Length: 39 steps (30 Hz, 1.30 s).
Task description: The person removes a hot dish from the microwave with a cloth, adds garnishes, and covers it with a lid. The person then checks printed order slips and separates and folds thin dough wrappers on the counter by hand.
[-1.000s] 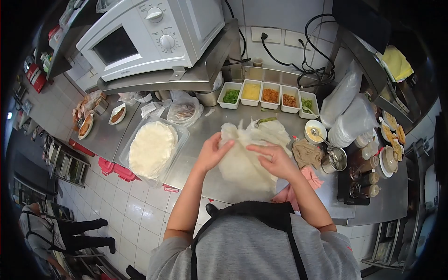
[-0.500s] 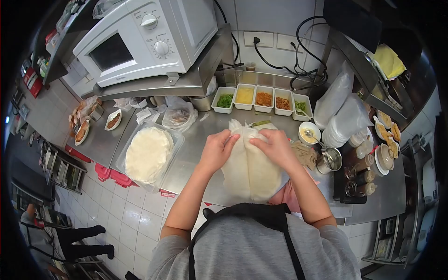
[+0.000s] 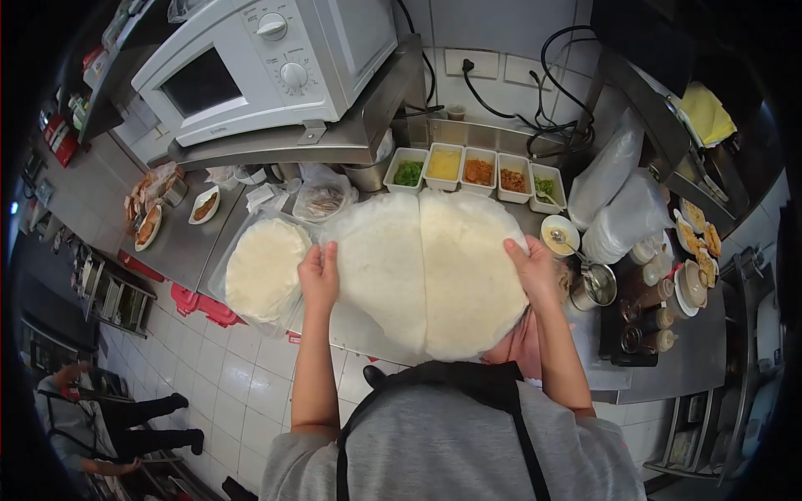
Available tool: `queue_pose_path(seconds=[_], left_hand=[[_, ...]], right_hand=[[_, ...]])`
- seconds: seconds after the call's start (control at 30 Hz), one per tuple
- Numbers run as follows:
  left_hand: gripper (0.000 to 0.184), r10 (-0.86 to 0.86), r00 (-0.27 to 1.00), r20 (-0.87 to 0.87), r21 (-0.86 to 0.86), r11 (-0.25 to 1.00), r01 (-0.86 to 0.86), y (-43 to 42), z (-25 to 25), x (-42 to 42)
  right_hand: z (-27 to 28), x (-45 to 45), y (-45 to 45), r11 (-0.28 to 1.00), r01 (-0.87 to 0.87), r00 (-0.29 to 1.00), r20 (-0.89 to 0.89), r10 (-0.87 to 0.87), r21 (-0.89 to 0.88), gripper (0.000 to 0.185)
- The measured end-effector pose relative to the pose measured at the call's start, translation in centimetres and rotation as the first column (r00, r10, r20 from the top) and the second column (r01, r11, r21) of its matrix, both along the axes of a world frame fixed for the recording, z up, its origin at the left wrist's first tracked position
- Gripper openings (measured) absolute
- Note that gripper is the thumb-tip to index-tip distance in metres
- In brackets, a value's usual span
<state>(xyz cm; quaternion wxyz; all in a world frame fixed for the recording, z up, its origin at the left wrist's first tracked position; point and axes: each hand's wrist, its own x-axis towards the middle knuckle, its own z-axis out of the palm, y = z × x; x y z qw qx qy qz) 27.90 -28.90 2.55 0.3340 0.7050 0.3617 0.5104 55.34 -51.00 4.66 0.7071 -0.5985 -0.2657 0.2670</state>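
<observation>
A large, thin, pale dough wrapper (image 3: 472, 267) spreads wide before me, with a crease running down its middle. Its left edge is pinched in my left hand (image 3: 319, 274), thumb up. On the opposite edge, my right hand (image 3: 535, 269) grips it between thumb and fingers. Left of my left hand, a stack of similar round wrappers (image 3: 266, 267) lies in a clear plastic container (image 3: 219, 288). The counter directly beneath the spread wrapper is mostly hidden. A pink cloth (image 3: 516, 346) shows near my right forearm.
Behind the wrapper stand several white tubs of fillings (image 3: 479, 171). To the right are a bowl with a spoon (image 3: 558, 234), a metal pot (image 3: 595, 286), sauce bottles (image 3: 660, 317) and plastic bags (image 3: 622, 221). A microwave (image 3: 259, 71) sits on a shelf. Another person (image 3: 92, 422) stands lower left.
My hands have moved apart, left hand leftward and right hand slightly rightward. The wrapper, narrow and gathered at its top before, is now opened out wide between them.
</observation>
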Motion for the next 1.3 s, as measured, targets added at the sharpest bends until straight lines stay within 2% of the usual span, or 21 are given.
queue_pose_path(seconds=[0.17, 0.33, 0.47, 0.57, 0.63, 0.67, 0.77, 0.8, 0.83, 0.97, 1.0, 1.07, 1.1, 1.13, 1.17, 1.2, 1.23, 1.27, 1.3], left_hand=[[0.038, 0.093, 0.995, -0.033, -0.019, 0.995, -0.094, 0.7, -0.8, -3.4], [0.039, 0.162, 0.983, -0.082, -0.023, 0.986, -0.164, 2.2, -3.8, -7.1], [0.038, 0.209, 0.964, -0.166, -0.062, 0.973, -0.222, 1.7, -3.0, -9.0], [0.04, 0.286, 0.941, -0.181, 0.006, 0.957, -0.289, 2.4, -3.9, -10.5], [0.04, 0.321, 0.929, -0.183, 0.048, 0.947, -0.318, 2.9, -3.9, -11.8], [0.039, 0.353, 0.917, -0.184, 0.06, 0.935, -0.348, 3.4, -3.6, -12.8], [0.036, 0.412, 0.898, -0.153, 0.112, 0.91, -0.398, 3.9, -0.6, -14.8], [0.035, 0.402, 0.908, -0.12, 0.135, 0.912, -0.386, 3.7, 1.0, -14.2], [0.035, 0.392, 0.916, -0.087, 0.156, 0.913, -0.376, 3.4, 2.1, -13.5], [0.033, 0.154, 0.956, -0.248, 0.084, 0.987, -0.137, 1.2, 4.5, -7.3], [0.033, 0.077, 0.959, -0.272, 0.035, 0.997, -0.071, -0.4, 5.1, -4.8], [0.028, -0.09, 0.951, -0.295, 0.068, 0.991, 0.115, -1.7, 2.7, -0.6], [0.028, -0.211, 0.922, -0.325, 0.026, 0.972, 0.232, -3.6, 2.4, 1.6], [0.029, -0.366, 0.894, -0.26, 0.017, 0.924, 0.383, -5.2, 1.6, 3.8], [0.033, -0.587, 0.769, -0.252, -0.421, 0.782, 0.459, -7.0, 3.1, 5.2], [0.034, -0.632, 0.761, -0.146, -0.481, 0.718, 0.504, -7.8, 2.4, 6.3], [0.034, -0.665, 0.746, -0.037, -0.532, 0.645, 0.549, -8.4, 1.3, 7.4], [0.034, -0.686, 0.724, 0.073, -0.573, 0.565, 0.593, -8.8, 0.3, 8.1], [0.033, -0.696, 0.717, 0.044, -0.574, 0.57, 0.588, -8.9, -0.4, 8.4]], right_hand=[[-5.5, -0.4, 0.6, 0.998, 0.067, 0.997, -0.041, -0.067, -0.007, 0.019], [-12.1, -0.6, 1.0, 0.985, 0.121, 0.992, 0.052, -0.115, -0.125, 0.02], [-14.5, -1.0, 0.8, 0.971, 0.143, 0.989, 0.067, -0.133, -0.192, 0.021], [-15.5, -1.4, 1.0, 0.963, 0.211, 0.962, 0.209, -0.174, -0.168, 0.024], [-16.6, -0.8, 1.0, 0.938, 0.259, 0.936, 0.298, -0.186, -0.229, 0.028], [-17.1, -0.3, 1.0, 0.924, 0.285, 0.92, 0.343, -0.189, -0.255, 0.029], [-18.6, 1.3, 0.7, 0.939, 0.269, 0.938, 0.281, -0.204, -0.216, 0.034], [-18.5, 1.3, 0.8, 0.923, 0.279, 0.914, 0.369, -0.171, -0.264, 0.034], [-18.4, 1.4, 0.8, 0.904, 0.293, 0.881, 0.455, -0.129, -0.311, 0.034], [-12.7, -0.5, 0.2, 0.794, 0.352, 0.746, 0.661, 0.081, -0.495, 0.031], [-10.8, -1.4, 0.0, 0.814, 0.462, 0.595, 0.804, 0.01, -0.352, 0.031], [-8.0, -3.2, -0.5, 0.808, 0.588, 0.218, 0.966, -0.137, -0.018, 0.033], [-8.8, -3.4, -0.3, 0.882, 0.471, 0.375, 0.913, -0.163, -0.036, 0.033], [-10.1, -3.4, 0.0, 0.938, 0.346, 0.523, 0.836, -0.165, -0.031, 0.032], [-10.8, -3.4, 0.1, 0.975, 0.221, 0.657, 0.739, -0.146, -0.004, 0.032], [-10.2, -3.8, -0.1, 0.991, 0.089, 0.959, 0.278, -0.059, -0.096, 0.029], [-9.5, -4.2, -0.4, 0.993, -0.064, 0.962, -0.27, 0.036, -0.097, 0.026], [-9.1, -4.3, -0.8, 0.982, -0.188, 0.668, -0.735, 0.12, -0.011, 0.023], [-10.1, -4.0, -1.2, 0.98, -0.197, 0.665, -0.736, 0.127, -0.009, 0.02]])
